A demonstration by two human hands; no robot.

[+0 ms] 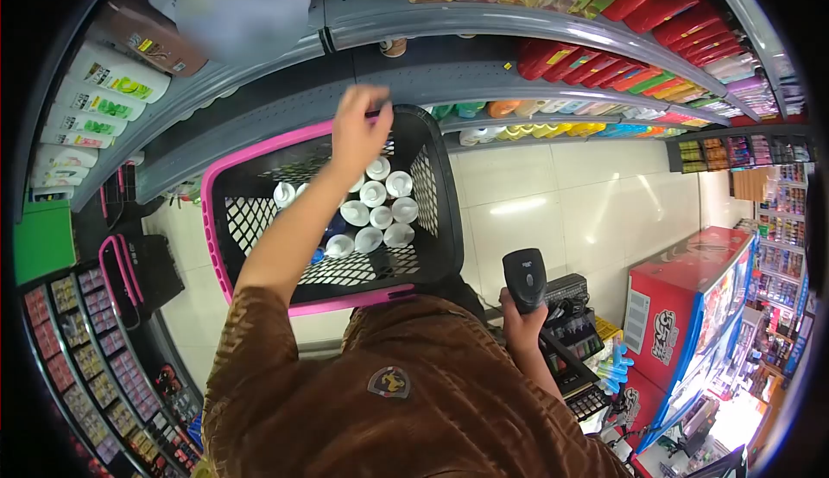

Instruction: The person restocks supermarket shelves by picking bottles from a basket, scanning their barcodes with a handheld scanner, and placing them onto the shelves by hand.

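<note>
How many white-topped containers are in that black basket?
12 white-topped containers that I can make out, all in the basket: 10 to the right of the left forearm, 2 on its other side. The forearm covers part of the basket, so more may be hidden.

The left forearm (294, 219), bare below the elbow, slants forward so the left hand (358, 132) sits well ahead of the chest badge (389, 382), fingers bent; whether they pinch is hard to tell. Ahead and right of the badge, nearer, the right hand (522, 322) is curled in a grip.
</note>
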